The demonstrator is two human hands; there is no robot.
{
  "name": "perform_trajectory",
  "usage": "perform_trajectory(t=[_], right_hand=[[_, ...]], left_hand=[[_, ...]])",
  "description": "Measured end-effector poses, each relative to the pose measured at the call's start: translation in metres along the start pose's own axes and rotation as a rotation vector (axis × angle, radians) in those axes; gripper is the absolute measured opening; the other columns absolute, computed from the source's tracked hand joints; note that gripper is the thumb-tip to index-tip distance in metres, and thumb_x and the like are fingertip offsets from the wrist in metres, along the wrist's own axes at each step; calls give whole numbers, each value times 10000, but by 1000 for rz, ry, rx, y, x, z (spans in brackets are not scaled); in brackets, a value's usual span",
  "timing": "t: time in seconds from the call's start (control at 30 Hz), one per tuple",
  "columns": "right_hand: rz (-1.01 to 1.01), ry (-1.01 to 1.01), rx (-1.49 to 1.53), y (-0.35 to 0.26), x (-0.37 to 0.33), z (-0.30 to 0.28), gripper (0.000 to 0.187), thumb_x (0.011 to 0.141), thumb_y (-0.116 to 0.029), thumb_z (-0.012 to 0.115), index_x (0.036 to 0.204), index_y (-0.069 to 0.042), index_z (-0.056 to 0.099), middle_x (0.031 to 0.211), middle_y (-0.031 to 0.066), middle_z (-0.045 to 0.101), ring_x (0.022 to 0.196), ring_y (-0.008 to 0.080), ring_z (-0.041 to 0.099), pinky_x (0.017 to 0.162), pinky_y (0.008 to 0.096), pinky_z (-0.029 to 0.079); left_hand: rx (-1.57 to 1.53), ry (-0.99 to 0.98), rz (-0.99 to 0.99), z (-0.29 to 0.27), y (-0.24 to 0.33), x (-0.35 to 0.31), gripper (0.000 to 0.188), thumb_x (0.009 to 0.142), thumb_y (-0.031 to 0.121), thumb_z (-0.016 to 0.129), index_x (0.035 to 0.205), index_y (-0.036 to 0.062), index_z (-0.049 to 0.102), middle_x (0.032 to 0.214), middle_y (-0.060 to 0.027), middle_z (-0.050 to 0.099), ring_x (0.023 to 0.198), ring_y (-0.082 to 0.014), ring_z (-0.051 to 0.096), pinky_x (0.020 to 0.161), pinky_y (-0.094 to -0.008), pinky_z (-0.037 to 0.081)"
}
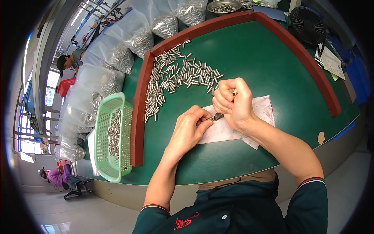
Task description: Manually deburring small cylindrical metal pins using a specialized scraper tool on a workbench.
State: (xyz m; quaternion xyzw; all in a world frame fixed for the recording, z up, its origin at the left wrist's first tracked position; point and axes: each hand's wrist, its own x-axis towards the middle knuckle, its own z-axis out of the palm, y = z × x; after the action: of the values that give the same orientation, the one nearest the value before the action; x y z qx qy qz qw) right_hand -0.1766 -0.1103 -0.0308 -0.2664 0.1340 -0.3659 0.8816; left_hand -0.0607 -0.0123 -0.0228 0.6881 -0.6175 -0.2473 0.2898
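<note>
Over a stained white sheet, my two hands meet at one spot. My left hand pinches a small metal pin between thumb and fingertips; only a bit of it shows. Wrapped in a fist, my right hand grips a hand tool with a dark pointed tip. The tip points down at the pin, and whether it touches I cannot tell. Most of the tool's handle is hidden in the fist. Just beyond my hands, many short shiny metal pins lie loose on the green table.
A reddish-brown wooden rail borders the work area. To its left stands a green plastic basket holding pins. Clear bags of pins line the far left. At the back are a metal bowl and a black fan.
</note>
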Motion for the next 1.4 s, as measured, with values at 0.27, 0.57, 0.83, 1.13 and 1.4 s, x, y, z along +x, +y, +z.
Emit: perform_trajectory(t=[0.27,0.57,0.83,1.13,1.4], right_hand=[[6,-21,-30,1,-1,-2,327,788,-221,295,478,-123,257,380,-25,233,344,68,155,341,229,130],[-47,-62,-64,7,-3,0,327,794,-195,283,480,-109,260,396,-15,244,347,61,173,342,227,129],[-85,-91,-173,11,-6,0,327,797,-227,325,495,-112,274,408,-20,257,377,67,184,380,238,163],[-64,-66,-195,8,-8,5,330,804,-217,314,495,-110,275,403,-19,256,367,67,183,372,235,158],[-33,-14,-163,8,-6,5,313,798,-204,282,499,-114,259,404,-20,243,363,66,162,353,234,137]], left_hand=[[5,6,7,1,0,0,112,709,21,632,778,-31,561,698,-72,506,560,-154,461,544,-280,396],[9,9,9,0,-1,1,117,697,13,635,777,-34,564,688,-79,511,558,-161,465,541,-288,394],[43,23,30,1,1,2,126,693,18,635,766,-42,552,684,-100,511,560,-198,475,540,-308,393],[140,122,205,-1,3,-2,84,730,32,578,771,-19,526,729,-126,506,674,-278,523,622,-350,427],[-1226,14,-249,-18,-14,1,143,837,133,556,907,8,552,799,-49,571,685,-93,528,644,-205,452]])
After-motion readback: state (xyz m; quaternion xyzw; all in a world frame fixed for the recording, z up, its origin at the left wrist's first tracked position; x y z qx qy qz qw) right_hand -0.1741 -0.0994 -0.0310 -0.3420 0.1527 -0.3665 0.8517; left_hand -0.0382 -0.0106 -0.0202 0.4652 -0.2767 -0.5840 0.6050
